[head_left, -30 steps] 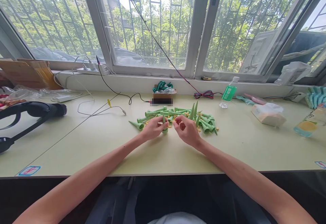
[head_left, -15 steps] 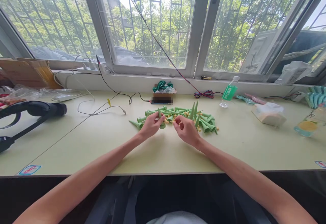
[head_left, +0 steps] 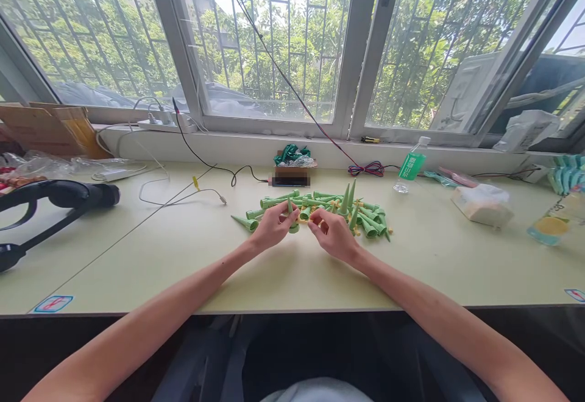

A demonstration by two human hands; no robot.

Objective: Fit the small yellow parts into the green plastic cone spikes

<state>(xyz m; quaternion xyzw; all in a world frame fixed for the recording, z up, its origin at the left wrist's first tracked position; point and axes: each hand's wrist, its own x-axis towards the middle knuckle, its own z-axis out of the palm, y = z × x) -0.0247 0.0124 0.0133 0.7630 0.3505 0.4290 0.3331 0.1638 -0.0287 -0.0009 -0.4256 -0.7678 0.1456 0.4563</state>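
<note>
In my left hand [head_left: 273, 225] a green plastic cone [head_left: 290, 208] stands upright, pinched between thumb and fingers, its wide end down close to the table. My right hand [head_left: 334, 231] is closed in a pinch just to the right, holding a small yellow piece [head_left: 303, 222] that reaches toward the cone. Whether the piece touches the cone I cannot tell. Behind both hands lies a heap of green cones [head_left: 372, 224] with small yellow pieces among them; a few cones [head_left: 348, 198] stand upright by my right hand.
A small cardboard box [head_left: 292, 173] with green wrapping sits behind the heap. To the right are a water bottle [head_left: 410, 167] and a tissue pack [head_left: 483, 204]. A black headset [head_left: 59, 198] and a white cable [head_left: 192, 193] lie to the left. The table's front edge is near me.
My right hand has moved slightly left, closer to the cone, and the yellow piece now shows between the hands. The left hand and its cone have shifted slightly right.
</note>
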